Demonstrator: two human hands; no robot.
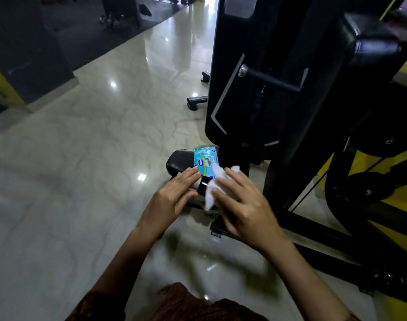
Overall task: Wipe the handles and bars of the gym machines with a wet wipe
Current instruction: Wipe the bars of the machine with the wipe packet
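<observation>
Mid-frame, pressing limp, tearable wipe (209, 199) under flat right hand (241, 205), flat left hand (172, 195) touching pack (206, 159); likely best pinched at a loose corner.

A pack of wipes (206, 161) is set on a padded seat (178, 164), at twelve o'clock from the left hand (174, 193). At its three o'clock, a wet wipe (215, 184) is covered by the right hand (241, 205). A machine column (255, 100) is placed at one o'clock.
</observation>
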